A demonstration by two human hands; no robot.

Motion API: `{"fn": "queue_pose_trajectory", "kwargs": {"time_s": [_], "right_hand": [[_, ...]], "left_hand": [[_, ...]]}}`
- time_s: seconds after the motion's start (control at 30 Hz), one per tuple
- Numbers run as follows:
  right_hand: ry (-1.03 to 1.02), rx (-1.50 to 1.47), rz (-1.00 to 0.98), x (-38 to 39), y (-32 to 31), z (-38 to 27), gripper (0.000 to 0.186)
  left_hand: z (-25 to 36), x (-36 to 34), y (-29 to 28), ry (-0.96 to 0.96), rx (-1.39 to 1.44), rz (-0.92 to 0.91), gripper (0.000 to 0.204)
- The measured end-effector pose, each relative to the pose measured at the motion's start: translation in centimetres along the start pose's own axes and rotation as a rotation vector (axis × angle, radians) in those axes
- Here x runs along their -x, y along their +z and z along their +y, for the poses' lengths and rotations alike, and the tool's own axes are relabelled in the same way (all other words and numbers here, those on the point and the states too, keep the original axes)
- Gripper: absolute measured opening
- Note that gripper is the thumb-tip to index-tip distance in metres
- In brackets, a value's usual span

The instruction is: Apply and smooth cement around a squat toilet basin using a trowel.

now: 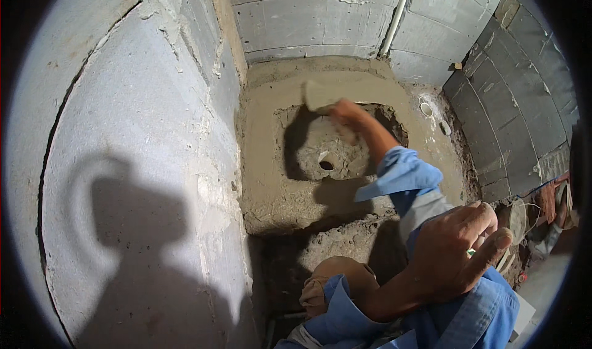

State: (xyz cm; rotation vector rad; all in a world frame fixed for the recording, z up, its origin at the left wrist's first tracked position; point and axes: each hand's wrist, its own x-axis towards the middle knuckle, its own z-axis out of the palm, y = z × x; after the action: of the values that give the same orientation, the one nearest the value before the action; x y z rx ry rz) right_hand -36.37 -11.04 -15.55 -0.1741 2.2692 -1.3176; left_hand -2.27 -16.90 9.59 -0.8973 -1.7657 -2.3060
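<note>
The right hand (345, 111) reaches out over the wet grey mortar slab (265, 139), its fingers wrapped round the handle of a flat pale steel trowel (320, 94) pressed on the slab's far rim, above the round drain hole (326, 164). The left hand (459, 250) rests near, fingers curled together on a blue-sleeved knee (487, 312).
</note>
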Motion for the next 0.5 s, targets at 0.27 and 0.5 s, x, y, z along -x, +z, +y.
{"fn": "queue_pose_trajectory", "kwargs": {"time_s": [0.27,0.5], "right_hand": [[-0.273,0.798,-0.120,0.0,8.4,-9.6,0.029],[-0.400,0.829,0.201,2.4,-1.2,-3.9,0.024]], "left_hand": [[0.5,0.1,-0.7,-0.006,0.191,0.005,0.044],[0.1,-0.1,-0.3,0.042,0.117,0.038,0.040]]}}
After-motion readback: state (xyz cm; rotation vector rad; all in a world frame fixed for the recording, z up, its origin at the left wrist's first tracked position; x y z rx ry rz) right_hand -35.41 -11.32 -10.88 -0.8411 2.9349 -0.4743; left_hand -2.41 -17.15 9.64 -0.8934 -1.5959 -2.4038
